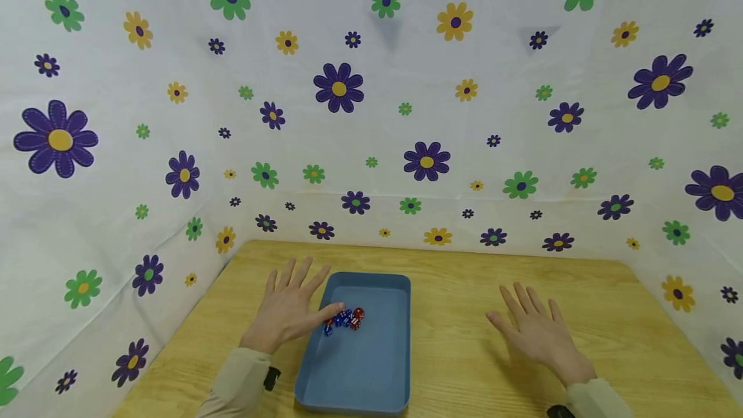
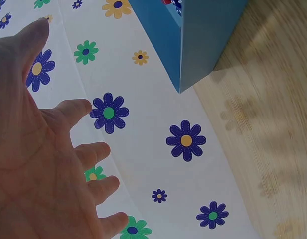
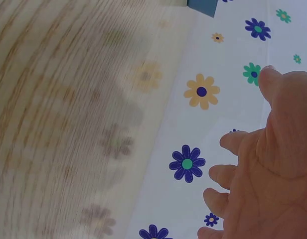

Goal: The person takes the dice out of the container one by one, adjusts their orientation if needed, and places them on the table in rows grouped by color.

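A shallow blue tray [image 1: 377, 366] lies on the wooden table. Inside it, near the left wall, several blue dice [image 1: 347, 317] and red dice [image 1: 358, 313] sit in a small cluster. My left hand [image 1: 288, 311] is spread beside the tray's left wall, its thumb reaching over the rim and covering part of the cluster in the head view. To the right of the tray, my right hand [image 1: 536, 334] hovers over the table with fingers extended. Neither hand holds anything. In the left wrist view the dice are mostly cut off by the tray wall [image 2: 193, 50].
The wooden table [image 1: 464, 315] is bounded at the back and both sides by a white cloth [image 1: 406, 69] printed with green, purple and yellow flowers. A sleeve [image 1: 238, 379] with a dark wrist strap [image 1: 271, 378] covers the left forearm.
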Demonstrator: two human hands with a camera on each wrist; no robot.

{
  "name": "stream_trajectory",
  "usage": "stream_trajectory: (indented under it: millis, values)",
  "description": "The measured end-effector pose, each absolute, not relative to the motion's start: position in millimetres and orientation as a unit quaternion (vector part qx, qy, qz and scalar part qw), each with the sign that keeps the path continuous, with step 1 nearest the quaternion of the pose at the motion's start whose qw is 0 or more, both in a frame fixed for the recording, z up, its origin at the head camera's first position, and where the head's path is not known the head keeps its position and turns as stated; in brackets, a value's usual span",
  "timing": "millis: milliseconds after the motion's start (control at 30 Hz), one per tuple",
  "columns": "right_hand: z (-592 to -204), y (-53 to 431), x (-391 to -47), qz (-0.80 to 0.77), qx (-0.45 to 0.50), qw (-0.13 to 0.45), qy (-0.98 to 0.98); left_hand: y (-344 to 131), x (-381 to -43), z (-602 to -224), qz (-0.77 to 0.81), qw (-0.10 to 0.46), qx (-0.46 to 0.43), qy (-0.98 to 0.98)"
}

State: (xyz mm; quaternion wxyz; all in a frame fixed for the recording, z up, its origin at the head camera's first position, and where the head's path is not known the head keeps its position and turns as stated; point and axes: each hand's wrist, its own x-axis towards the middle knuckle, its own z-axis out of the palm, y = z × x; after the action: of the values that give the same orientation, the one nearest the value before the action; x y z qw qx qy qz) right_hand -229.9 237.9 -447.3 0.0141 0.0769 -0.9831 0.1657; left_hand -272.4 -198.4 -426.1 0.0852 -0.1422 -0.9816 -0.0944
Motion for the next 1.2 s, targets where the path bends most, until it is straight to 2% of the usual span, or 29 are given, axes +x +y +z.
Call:
stream_trajectory:
  millis: [567,967,1200]
  values:
    - [-458,245,-238,0.184,0.09,0.02,-0.979,-199,-276,-429,-0.097,0.088,-0.146,-0.981]
    - [-450,234,-236,0.179,0.102,0.023,-0.978,-195,-284,-424,-0.107,0.102,-0.179,-0.973]
    - [-456,227,-239,0.185,0.125,0.026,-0.974,-197,-286,-428,-0.189,0.072,-0.169,-0.965]
